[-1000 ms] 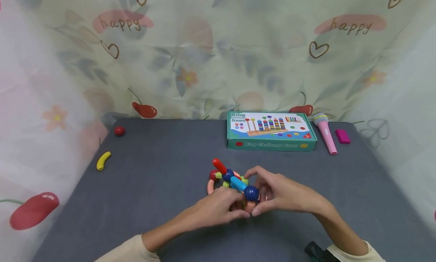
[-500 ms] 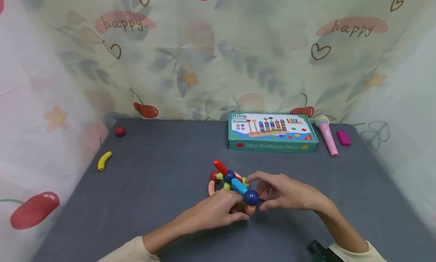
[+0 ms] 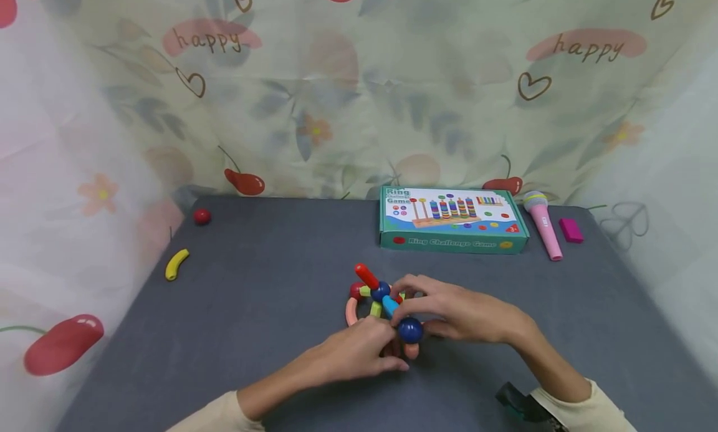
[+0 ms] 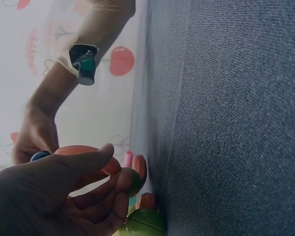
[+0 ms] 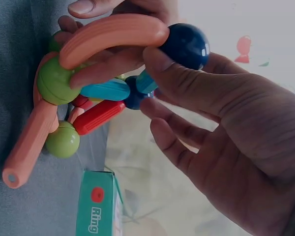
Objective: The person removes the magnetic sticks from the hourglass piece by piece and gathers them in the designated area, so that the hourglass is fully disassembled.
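A magnetic ball-and-stick toy stands on the table, joined from colored rods and balls. In the head view, a red rod (image 3: 366,276) juts up from it, and a light blue rod (image 3: 389,305) slopes to a navy ball (image 3: 411,330). My left hand (image 3: 361,351) holds the near side; its fingers lie by a green ball (image 5: 59,81) and behind a curved salmon rod (image 5: 113,37) in the right wrist view. My right hand (image 3: 454,307) pinches the toy around the light blue rod beside the navy ball. My fingers hide part of the joints.
Behind the toy lies a green game box (image 3: 454,242), with a pink toy microphone (image 3: 544,226) and a magenta block (image 3: 571,230) to its right. Far left are a red ball (image 3: 202,216) and a curved yellow rod (image 3: 177,265). Patterned cloth (image 3: 314,95) borders the table.
My right hand has moved left from beside the navy ball, and its fingers now reach over the light blue rod. My left hand keeps its hold. The head view has shifted slightly.
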`<state>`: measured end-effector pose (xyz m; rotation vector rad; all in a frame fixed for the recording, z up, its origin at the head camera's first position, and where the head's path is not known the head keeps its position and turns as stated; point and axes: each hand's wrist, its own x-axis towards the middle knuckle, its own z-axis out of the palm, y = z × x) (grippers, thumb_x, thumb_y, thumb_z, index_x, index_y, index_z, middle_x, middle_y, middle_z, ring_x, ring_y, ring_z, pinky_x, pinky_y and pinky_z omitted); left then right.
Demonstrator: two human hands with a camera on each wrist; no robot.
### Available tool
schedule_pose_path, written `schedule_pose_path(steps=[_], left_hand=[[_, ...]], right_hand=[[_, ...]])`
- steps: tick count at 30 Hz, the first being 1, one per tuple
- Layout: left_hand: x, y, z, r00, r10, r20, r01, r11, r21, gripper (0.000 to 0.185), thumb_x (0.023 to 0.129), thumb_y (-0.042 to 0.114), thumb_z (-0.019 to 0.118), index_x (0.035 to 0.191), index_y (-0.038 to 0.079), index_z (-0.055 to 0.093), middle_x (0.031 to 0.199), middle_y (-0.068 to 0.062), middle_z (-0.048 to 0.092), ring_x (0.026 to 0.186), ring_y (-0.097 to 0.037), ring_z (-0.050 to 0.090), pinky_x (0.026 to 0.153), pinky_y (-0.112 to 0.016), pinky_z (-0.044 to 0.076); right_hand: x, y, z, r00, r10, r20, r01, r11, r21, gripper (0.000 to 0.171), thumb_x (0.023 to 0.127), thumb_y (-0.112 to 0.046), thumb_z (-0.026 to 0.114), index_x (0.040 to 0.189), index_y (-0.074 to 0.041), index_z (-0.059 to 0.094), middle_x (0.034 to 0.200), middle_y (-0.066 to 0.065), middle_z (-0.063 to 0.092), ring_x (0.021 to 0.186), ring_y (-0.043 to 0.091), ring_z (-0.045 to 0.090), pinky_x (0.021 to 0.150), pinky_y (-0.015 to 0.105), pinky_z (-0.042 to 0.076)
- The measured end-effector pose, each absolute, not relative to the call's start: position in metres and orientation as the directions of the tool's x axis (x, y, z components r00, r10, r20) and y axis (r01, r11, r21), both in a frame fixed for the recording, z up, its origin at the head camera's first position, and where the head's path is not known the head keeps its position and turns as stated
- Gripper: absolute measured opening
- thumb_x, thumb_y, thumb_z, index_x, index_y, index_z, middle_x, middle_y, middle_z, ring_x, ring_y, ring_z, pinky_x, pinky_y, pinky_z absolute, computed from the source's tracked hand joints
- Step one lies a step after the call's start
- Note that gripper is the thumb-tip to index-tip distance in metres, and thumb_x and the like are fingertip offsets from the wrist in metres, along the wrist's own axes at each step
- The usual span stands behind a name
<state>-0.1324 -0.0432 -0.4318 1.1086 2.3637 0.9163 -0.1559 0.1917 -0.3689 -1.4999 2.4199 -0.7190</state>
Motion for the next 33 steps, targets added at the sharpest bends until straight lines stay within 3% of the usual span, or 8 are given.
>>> schedule_pose_path(steps=[6, 10, 14, 19, 27, 30, 33], left_hand=[[-0.130, -0.051, -0.428, -0.628, 0.778, -0.037, 0.511, 0.447, 0.734, 0.016, 0.093, 0.023, 0.080, 0.096, 0.010, 0.071, 0.079, 0.006, 0.069, 0.064, 0.009, 0.052, 0.063, -0.011, 0.049], [-0.130, -0.060, -0.426, -0.650, 0.760, -0.029, 0.473, 0.434, 0.767, 0.019, 0.092, 0.022, 0.082, 0.102, 0.010, 0.070, 0.078, 0.008, 0.065, 0.065, 0.007, 0.050, 0.064, -0.011, 0.048], [-0.129, -0.068, -0.425, -0.658, 0.753, 0.015, 0.487, 0.410, 0.771, 0.025, 0.091, 0.020, 0.083, 0.110, 0.012, 0.069, 0.078, 0.006, 0.063, 0.066, 0.007, 0.050, 0.065, -0.012, 0.048], [-0.127, -0.078, -0.421, -0.679, 0.731, 0.073, 0.525, 0.413, 0.745, 0.034, 0.085, 0.023, 0.088, 0.110, 0.013, 0.066, 0.082, 0.002, 0.062, 0.068, 0.005, 0.050, 0.065, -0.013, 0.047], [-0.125, -0.090, -0.416, -0.747, 0.660, 0.079, 0.477, 0.449, 0.756, 0.075, 0.074, 0.028, 0.096, 0.139, 0.016, 0.062, 0.104, -0.003, 0.060, 0.092, -0.020, 0.059, 0.078, -0.022, 0.055], [-0.123, -0.090, -0.418, -0.754, 0.635, 0.168, 0.525, 0.428, 0.736, 0.082, 0.072, 0.027, 0.097, 0.138, 0.014, 0.050, 0.106, -0.005, 0.057, 0.093, -0.021, 0.057, 0.079, -0.024, 0.056], [-0.119, -0.090, -0.424, -0.701, 0.615, 0.360, 0.672, 0.403, 0.621, 0.089, 0.068, 0.026, 0.099, 0.133, 0.016, 0.039, 0.116, -0.008, 0.057, 0.103, -0.020, 0.054, 0.081, -0.024, 0.055]], right_hand=[[-0.164, 0.188, -0.367, -0.426, -0.901, 0.079, -0.772, 0.317, -0.551, 0.033, 0.098, -0.013, 0.072, 0.125, -0.029, 0.066, 0.148, 0.002, 0.056, 0.134, 0.024, 0.055, 0.105, 0.037, 0.056], [-0.171, 0.186, -0.367, -0.398, -0.911, 0.104, -0.749, 0.258, -0.610, 0.030, 0.100, -0.012, 0.069, 0.128, -0.020, 0.064, 0.143, 0.003, 0.061, 0.129, 0.018, 0.059, 0.104, 0.036, 0.056], [-0.176, 0.184, -0.369, -0.411, -0.901, 0.138, -0.698, 0.213, -0.684, 0.028, 0.101, -0.021, 0.068, 0.128, -0.018, 0.063, 0.137, 0.004, 0.062, 0.126, 0.016, 0.062, 0.105, 0.032, 0.055], [-0.178, 0.178, -0.372, -0.460, -0.874, 0.157, -0.646, 0.208, -0.735, 0.033, 0.100, -0.024, 0.069, 0.131, -0.018, 0.061, 0.130, 0.002, 0.065, 0.115, 0.012, 0.063, 0.098, 0.029, 0.056], [-0.180, 0.171, -0.368, -0.597, -0.800, 0.059, -0.469, 0.288, -0.835, 0.031, 0.102, -0.017, 0.067, 0.132, -0.013, 0.058, 0.119, 0.003, 0.065, 0.101, 0.015, 0.065, 0.091, 0.030, 0.058], [-0.180, 0.169, -0.368, -0.638, -0.770, 0.025, -0.399, 0.303, -0.865, 0.030, 0.103, -0.018, 0.065, 0.132, -0.012, 0.056, 0.115, 0.006, 0.064, 0.102, 0.021, 0.066, 0.089, 0.031, 0.058], [-0.181, 0.165, -0.367, -0.670, -0.743, 0.010, -0.348, 0.302, -0.887, 0.033, 0.104, -0.019, 0.065, 0.133, -0.008, 0.054, 0.116, 0.009, 0.062, 0.111, 0.026, 0.068, 0.092, 0.031, 0.058]])
